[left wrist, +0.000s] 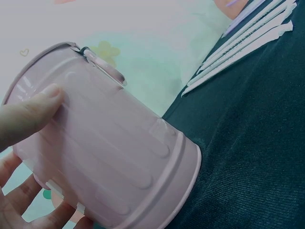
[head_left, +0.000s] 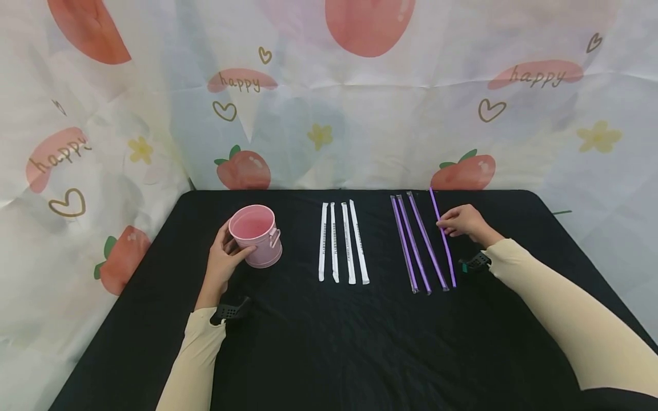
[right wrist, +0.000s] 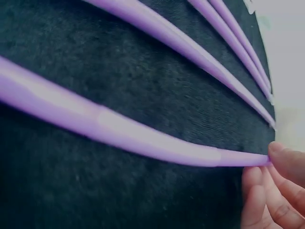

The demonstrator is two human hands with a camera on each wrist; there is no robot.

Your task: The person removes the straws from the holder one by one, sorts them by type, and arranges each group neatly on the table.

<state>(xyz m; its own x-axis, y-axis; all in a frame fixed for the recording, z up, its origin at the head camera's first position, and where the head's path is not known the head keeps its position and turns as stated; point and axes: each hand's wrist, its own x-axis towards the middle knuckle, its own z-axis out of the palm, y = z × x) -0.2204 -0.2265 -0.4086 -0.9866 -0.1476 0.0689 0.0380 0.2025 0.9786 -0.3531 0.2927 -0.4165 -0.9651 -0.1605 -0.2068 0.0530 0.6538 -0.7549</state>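
On the left side of the table, my left hand (head_left: 222, 264) holds a small pink bucket (head_left: 263, 251), thumb along its near wall and fingers round its left side. The left wrist view shows the ribbed wall of the bucket (left wrist: 109, 143) up close, with the thumb (left wrist: 40, 107) near the rim. At the right, my right hand (head_left: 466, 222) pinches a purple straw (head_left: 447, 251) between thumb and fingertips. That straw (right wrist: 152, 138) runs toward the fingers in the right wrist view. Left of it lie several purple straws (head_left: 428, 242) in clear wrappers.
Several straws in white paper wrappers (head_left: 346, 242) lie side by side mid-table, between the bucket and the purple straws. A black cloth (head_left: 329, 342) covers the table. Behind it and to the left hangs a printed curtain (head_left: 380, 131).
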